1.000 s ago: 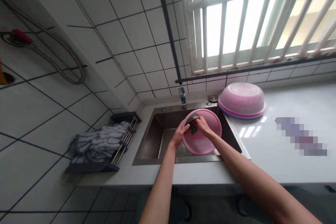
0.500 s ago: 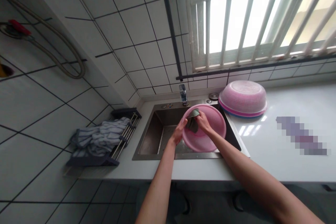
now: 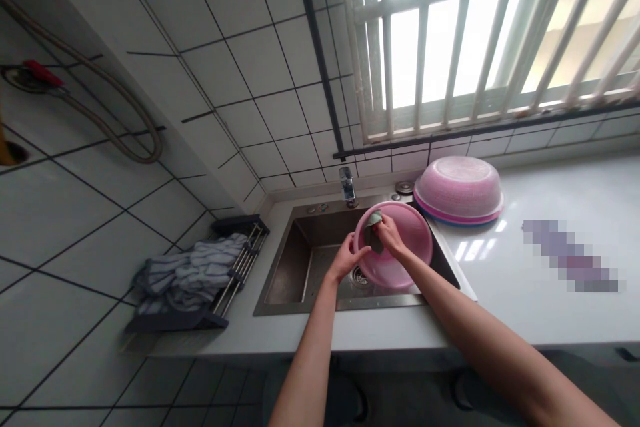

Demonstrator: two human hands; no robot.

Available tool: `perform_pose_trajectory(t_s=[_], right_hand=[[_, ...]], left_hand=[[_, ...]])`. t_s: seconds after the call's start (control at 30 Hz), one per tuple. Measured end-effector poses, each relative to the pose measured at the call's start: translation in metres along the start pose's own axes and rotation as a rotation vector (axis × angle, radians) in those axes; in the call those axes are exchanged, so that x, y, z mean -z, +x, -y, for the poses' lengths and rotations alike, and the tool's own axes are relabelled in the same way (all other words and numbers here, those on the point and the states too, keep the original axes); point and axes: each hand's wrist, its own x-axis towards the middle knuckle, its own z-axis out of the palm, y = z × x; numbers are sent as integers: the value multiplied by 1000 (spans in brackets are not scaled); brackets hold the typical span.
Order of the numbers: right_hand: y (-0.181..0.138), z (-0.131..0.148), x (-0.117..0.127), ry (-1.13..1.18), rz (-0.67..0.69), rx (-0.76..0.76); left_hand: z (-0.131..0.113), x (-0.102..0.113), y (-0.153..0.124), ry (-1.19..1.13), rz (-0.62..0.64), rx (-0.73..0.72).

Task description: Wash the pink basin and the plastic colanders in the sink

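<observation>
A round pink basin (image 3: 417, 240) with a patterned, colander-like wall sits tilted in the right part of the metal sink (image 3: 287, 280). My left hand (image 3: 345, 259) grips its left rim, thumb over the edge and fingers around the outside. Inside the basin, my right hand (image 3: 389, 235) is closed on a grey-green cloth (image 3: 373, 237), which presses against the left inner wall. Part of the cloth is hidden by my right fingers. Below the basin's left side, the sink drain (image 3: 359, 276) shows.
A faucet (image 3: 347, 187) stands behind the sink. Upturned pink basins (image 3: 457, 188) are stacked on the counter (image 3: 505, 307) to the right, near a blurred patch. At left, a rack (image 3: 175, 321) holds a striped grey cloth (image 3: 195, 273). A barred window is above.
The basin has shifted slightly right, uncovering the drain. My left hand has moved a little right along with it, its thumb now further over the rim. The right hand still holds the cloth inside.
</observation>
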Motion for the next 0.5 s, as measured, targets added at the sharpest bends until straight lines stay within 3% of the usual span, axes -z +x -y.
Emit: perform_pose_trajectory(t_s=[0.13, 0.27, 0.4, 0.5], right_hand=[[-15, 4, -12, 42, 387, -65], [-28, 10, -23, 60, 603, -124], [-28, 12, -23, 3, 632, -89], [-20, 8, -19, -39, 462, -35]], left_hand=[[0, 1, -4, -86, 0, 6], [-3, 5, -7, -60, 0, -113], [6, 8, -4, -12, 121, -93], [18, 10, 2, 45, 126, -101]])
